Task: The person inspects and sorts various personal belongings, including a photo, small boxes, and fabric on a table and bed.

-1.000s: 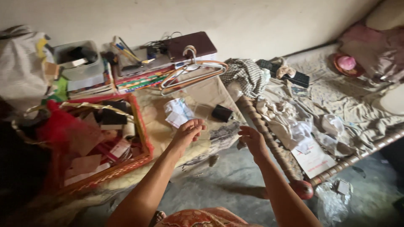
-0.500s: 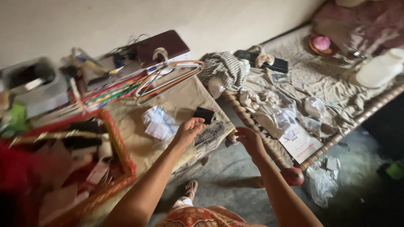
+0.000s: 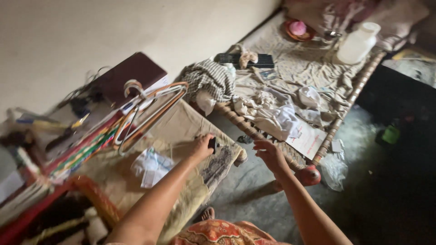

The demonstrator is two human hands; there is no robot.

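I see matt beige cloth (image 3: 181,124) on the bench, a glossy plastic jar (image 3: 359,43), crumpled paper (image 3: 150,165), and glossy hangers (image 3: 152,106).

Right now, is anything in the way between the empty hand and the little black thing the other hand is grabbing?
Nothing visible. The left hand is already on the small black object at the table's corner. The right hand hangs open beside it, with only the bare gap over the floor between them.
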